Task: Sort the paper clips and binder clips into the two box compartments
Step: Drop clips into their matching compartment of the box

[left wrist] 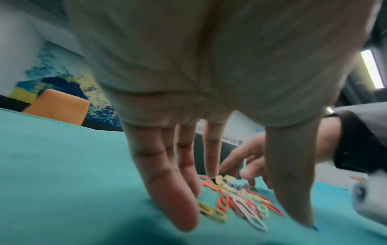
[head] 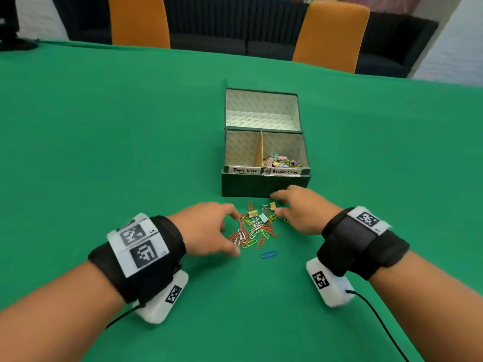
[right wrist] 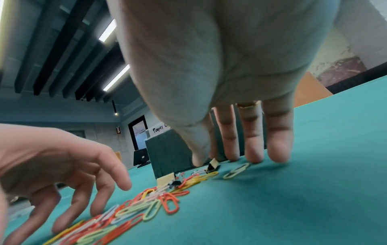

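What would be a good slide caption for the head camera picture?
Both hands reach into a heap of coloured paper clips before an open two-compartment box, binder clips already in its right side.

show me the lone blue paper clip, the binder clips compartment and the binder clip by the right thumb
blue paper clip (head: 268,254): head view, middle of its wire loop.
binder clips compartment (head: 285,145): head view, its bare inner back wall.
yellow binder clip (head: 272,205): head view, its folded body, beside the right hand (head: 300,210).

Green table, orange chairs, multicoloured paper clips.
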`<state>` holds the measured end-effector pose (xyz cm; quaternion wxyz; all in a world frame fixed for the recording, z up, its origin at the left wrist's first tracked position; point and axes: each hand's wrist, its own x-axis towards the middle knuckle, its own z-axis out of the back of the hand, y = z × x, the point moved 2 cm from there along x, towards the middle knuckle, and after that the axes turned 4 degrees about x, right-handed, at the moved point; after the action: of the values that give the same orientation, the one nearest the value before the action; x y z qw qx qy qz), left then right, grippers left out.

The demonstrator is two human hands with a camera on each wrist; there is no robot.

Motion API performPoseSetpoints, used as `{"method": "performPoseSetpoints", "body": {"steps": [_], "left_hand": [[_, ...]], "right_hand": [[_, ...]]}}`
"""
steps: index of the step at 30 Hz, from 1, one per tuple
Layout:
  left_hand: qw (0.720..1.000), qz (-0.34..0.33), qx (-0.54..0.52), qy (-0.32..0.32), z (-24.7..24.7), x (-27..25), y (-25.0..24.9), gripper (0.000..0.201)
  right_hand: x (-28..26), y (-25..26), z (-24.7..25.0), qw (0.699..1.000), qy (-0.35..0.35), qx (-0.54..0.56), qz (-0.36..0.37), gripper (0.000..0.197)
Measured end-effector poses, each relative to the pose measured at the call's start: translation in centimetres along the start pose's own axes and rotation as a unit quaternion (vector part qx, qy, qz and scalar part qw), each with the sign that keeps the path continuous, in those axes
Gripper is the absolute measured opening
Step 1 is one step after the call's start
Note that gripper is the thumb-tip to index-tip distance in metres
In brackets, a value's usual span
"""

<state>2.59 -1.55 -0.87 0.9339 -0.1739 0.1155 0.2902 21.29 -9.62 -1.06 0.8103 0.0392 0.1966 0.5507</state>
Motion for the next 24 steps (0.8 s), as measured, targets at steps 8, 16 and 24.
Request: {"method": "performPoseSetpoints", "body": {"steps": [8,16,24], "left_hand": [[0.998,-0.05,-0.042,-0.016,-1.0,2.6,-1.4,0.034],[0.998,-0.018,-0.013,-0.063,0.3,4.4,-2.3,0.06],[0.995,-0.083,-0.059,-0.007,0.3,3.8,-3.4,0.034]], "right_hand": [[-0.2,-0.1,0.0,1.0,-0.025,0.011,-0.004,0.018],[-2.3,-1.0,0.3,0.999,0.015,0.034,0.031,0.031],[-3.7,-1.9,-0.2,0.997,0.051,-0.027,-0.042,0.078]]}}
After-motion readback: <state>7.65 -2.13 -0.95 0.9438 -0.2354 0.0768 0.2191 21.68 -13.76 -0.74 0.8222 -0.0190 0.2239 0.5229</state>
